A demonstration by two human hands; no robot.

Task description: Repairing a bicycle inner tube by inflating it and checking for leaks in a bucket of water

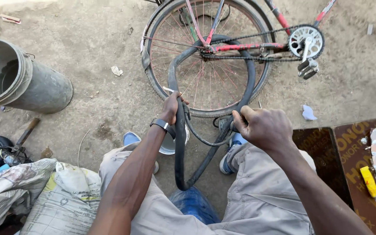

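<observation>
Dusty ground, bicycle wheel [207, 56] ahead. I see my left hand [170, 106] and right hand [262, 128] both closed around the black inner tube [180, 148], looped between my knees. Risk: tube snagging on spokes, or slipping onto grit.

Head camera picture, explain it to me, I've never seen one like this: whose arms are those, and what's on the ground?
The camera sits on a seated person's head and looks down, so both arms are theirs. The left hand and right hand each grip a black inner tube that loops up across a bicycle wheel. The bicycle lies on bare dirt ground. A grey bucket lies tipped at the left, sacks bottom left, and a brown board with a yellow tube at the right.
</observation>
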